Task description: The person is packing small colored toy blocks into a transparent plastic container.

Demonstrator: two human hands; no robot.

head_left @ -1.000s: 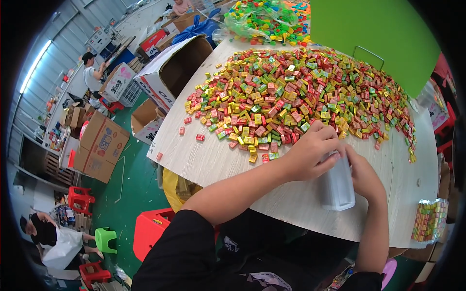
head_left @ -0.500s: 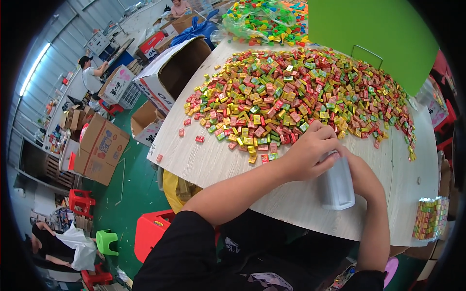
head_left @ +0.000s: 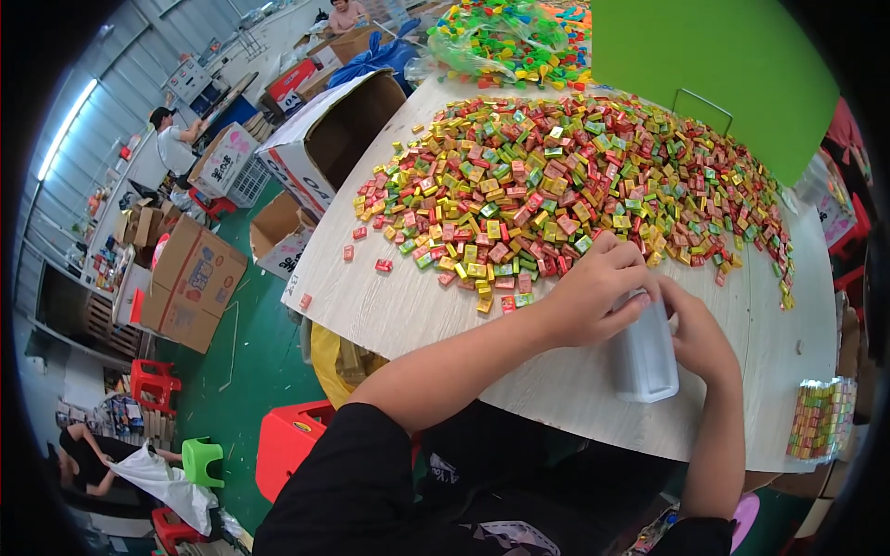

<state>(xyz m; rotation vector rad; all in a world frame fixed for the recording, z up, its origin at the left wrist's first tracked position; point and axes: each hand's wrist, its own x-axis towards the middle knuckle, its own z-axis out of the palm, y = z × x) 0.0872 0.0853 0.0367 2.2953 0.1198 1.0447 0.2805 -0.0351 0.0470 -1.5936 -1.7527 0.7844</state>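
A translucent plastic container, long and boxy, lies tilted on the pale wooden table with its bottom end toward me. My left hand is closed over its far end, thumb bent across the top and fingers curled; whatever lies under those fingers is hidden. On the container's right side my right hand grips it near the same end, its fingertips partly hidden. Just beyond both hands spreads a big heap of small wrapped candies in red, yellow, green and pink.
Candies packed in a clear block sit at the table's right edge. A green panel rises behind the heap, beside a bag of colourful plastic pieces. Cardboard boxes and a red stool stand left. Other people work farther off.
My right hand has shifted slightly, its fingers bending away from the container's side. My left hand and the container stay almost still. At lower left, another person's white sack has moved.
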